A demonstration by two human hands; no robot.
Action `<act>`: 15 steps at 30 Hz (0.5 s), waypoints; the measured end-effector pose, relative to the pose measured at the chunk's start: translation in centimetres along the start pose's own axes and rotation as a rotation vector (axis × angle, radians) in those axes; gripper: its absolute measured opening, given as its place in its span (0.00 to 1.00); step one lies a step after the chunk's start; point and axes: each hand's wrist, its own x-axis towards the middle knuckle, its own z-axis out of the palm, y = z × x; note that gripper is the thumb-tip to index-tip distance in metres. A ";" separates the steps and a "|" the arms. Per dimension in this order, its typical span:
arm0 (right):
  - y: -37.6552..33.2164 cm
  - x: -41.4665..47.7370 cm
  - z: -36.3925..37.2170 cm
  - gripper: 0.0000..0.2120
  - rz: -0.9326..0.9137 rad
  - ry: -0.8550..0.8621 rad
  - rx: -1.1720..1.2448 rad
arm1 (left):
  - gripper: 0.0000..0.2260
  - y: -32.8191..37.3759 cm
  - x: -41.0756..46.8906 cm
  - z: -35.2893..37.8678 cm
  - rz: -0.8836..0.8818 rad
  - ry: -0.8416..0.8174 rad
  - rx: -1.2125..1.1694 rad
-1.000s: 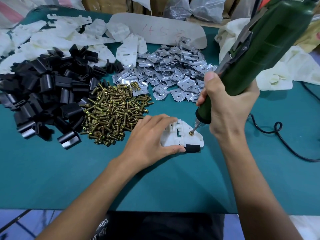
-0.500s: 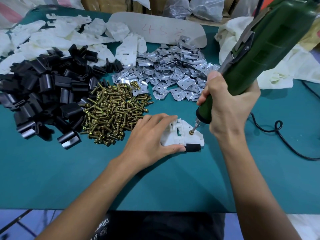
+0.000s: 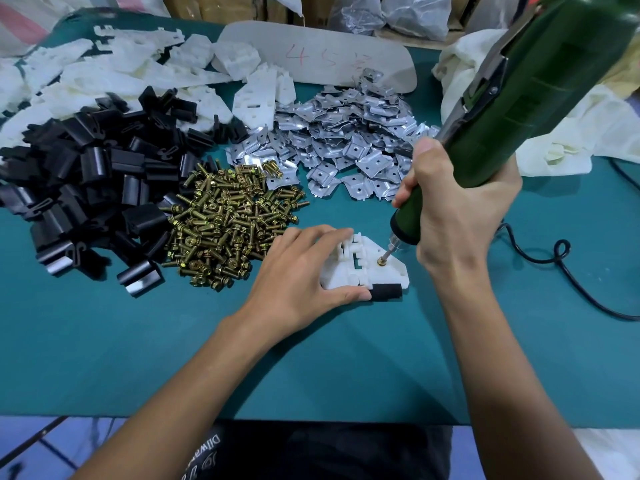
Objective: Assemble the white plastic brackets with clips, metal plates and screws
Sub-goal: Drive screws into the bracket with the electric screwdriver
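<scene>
A white plastic bracket (image 3: 388, 271) lies flat on the green table (image 3: 173, 341), with a black clip (image 3: 387, 292) fitted on its near edge. My left hand (image 3: 301, 271) presses down on the bracket's left side, thumb along its near edge. My right hand (image 3: 453, 209) grips a green electric screwdriver (image 3: 519, 98), tilted up to the right. Its bit sits on a brass screw (image 3: 382, 260) whose head stands at the bracket's surface.
A pile of brass screws (image 3: 225, 223) lies left of the bracket, black clips (image 3: 97, 181) further left, metal plates (image 3: 346, 140) behind, loose white brackets (image 3: 104, 71) at the back left. The tool's black cord (image 3: 568, 271) trails on the right. White cloth (image 3: 571, 133) sits at the back right.
The screw has sunk lower into the bracket and the screwdriver tip has followed it down slightly. My left hand has stayed in place.
</scene>
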 end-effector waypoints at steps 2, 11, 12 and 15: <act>0.0 0.0 0.0 0.11 0.002 0.003 0.004 | 0.39 0.1 -0.1 0.0 -0.006 -0.001 0.001; -0.2 -0.4 0.1 0.10 -0.001 0.049 0.016 | 0.40 0.3 -0.1 -0.1 -0.027 -0.008 0.005; -0.2 -0.4 0.1 0.10 -0.002 0.046 0.015 | 0.41 0.3 -0.1 -0.1 -0.030 -0.010 0.005; -0.2 -0.4 0.1 0.11 -0.016 0.010 0.004 | 0.41 0.4 -0.1 -0.4 -0.044 -0.015 -0.008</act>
